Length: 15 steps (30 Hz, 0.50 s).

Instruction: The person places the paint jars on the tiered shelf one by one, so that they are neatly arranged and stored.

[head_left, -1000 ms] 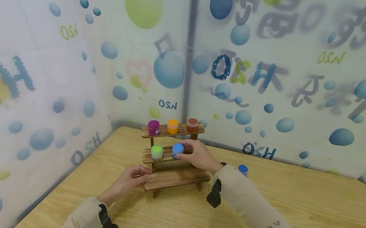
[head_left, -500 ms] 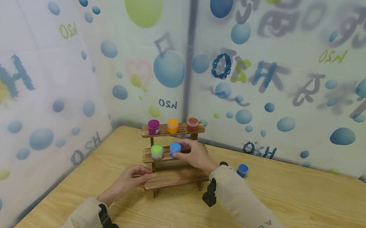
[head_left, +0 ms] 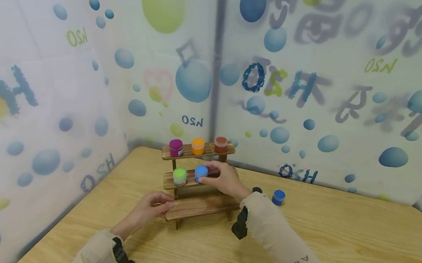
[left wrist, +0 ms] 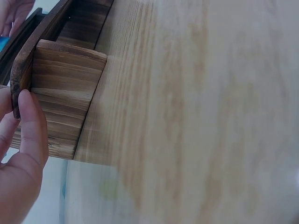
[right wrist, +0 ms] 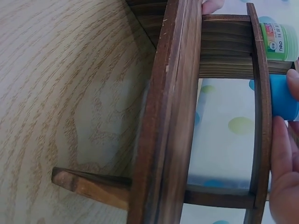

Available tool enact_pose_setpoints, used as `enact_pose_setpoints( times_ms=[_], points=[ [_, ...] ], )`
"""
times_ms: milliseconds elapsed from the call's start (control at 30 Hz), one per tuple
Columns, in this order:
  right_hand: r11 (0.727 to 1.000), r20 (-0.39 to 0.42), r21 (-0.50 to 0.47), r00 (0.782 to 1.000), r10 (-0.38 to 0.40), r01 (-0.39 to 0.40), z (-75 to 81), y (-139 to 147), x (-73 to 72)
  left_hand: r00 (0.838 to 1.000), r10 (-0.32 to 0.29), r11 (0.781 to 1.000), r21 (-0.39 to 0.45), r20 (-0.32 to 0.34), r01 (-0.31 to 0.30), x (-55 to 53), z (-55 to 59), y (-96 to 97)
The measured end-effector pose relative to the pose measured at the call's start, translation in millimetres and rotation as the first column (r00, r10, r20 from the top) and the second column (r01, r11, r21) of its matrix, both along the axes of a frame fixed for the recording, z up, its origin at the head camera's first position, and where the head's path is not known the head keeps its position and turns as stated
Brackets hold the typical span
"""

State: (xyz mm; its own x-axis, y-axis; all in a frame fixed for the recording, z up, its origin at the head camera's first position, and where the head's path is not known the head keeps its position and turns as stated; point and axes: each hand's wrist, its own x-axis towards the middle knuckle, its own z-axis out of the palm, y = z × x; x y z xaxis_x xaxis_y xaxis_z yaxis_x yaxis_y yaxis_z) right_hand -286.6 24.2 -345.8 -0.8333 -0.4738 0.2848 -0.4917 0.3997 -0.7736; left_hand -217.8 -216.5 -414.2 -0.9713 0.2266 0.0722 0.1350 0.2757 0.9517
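A three-tier wooden stand (head_left: 202, 207) stands on the table. My left hand (head_left: 148, 208) grips the left end of its lowest shelf, thumb on one face and fingers on the other, as the left wrist view shows. My right hand (head_left: 227, 179) pinches a light blue paint jar (head_left: 201, 173) on the middle shelf, right of a green paint jar (head_left: 180, 176). In the right wrist view the blue jar (right wrist: 283, 97) meets the shelf edge, thumb and fingers around it. The top shelf bears purple (head_left: 175, 148), orange (head_left: 198, 146) and brown jars (head_left: 221, 144).
A dark blue jar (head_left: 278, 197) stands on the wooden table (head_left: 339, 237) right of the stand. Beside it a black-topped jar (head_left: 257, 190) is partly hidden by my right sleeve. Patterned curtains (head_left: 314, 117) enclose the table's back and left.
My right hand has slid the light blue jar slightly left along the middle shelf, closer to the green one. The left hand keeps its grip on the lowest shelf.
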Motion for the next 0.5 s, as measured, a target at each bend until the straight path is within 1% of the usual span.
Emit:
enact_pose_setpoints(
  times_ms=[167, 233, 267, 333, 400, 467, 500],
  points=[
    [1.0, 0.026, -0.02, 1.0, 0.002, -0.001, -0.6, 0.3, 0.1, 1.0, -0.001, 1.0, -0.003, 0.002, 0.001, 0.1, -0.7, -0.2],
    [1.0, 0.021, -0.025, 1.0, 0.006, -0.005, 0.7, 0.7, 1.4, 1.0, -0.008, 1.0, 0.002, -0.011, 0.008, 0.2, -1.1, -0.4],
    [0.999, 0.023, -0.031, 1.0, 0.009, -0.009, 4.6, 0.7, 5.1, 1.0, -0.013, 1.0, 0.012, -0.02, 0.013, 0.5, -1.3, -0.4],
    [0.999, 0.025, -0.036, 1.0, 0.019, -0.018, 13.1, 0.9, 13.0, 0.997, -0.035, 0.999, 0.03, -0.063, 0.037, 0.7, -2.1, -1.0],
    [0.999, 0.028, -0.043, 0.999, 0.033, -0.031, 20.8, 1.1, 19.9, 0.996, -0.037, 0.998, 0.04, -0.077, 0.04, 0.8, -2.6, -1.2],
    [0.998, 0.038, -0.05, 0.998, 0.04, -0.038, 25.5, 0.9, 24.3, 0.997, -0.026, 0.999, 0.035, -0.067, 0.028, 0.5, -3.0, -1.0],
    [0.998, 0.038, -0.051, 0.998, 0.044, -0.042, 23.3, 0.9, 22.3, 0.998, -0.016, 1.0, 0.026, -0.055, 0.017, 0.2, -3.2, -0.8]
  ],
)
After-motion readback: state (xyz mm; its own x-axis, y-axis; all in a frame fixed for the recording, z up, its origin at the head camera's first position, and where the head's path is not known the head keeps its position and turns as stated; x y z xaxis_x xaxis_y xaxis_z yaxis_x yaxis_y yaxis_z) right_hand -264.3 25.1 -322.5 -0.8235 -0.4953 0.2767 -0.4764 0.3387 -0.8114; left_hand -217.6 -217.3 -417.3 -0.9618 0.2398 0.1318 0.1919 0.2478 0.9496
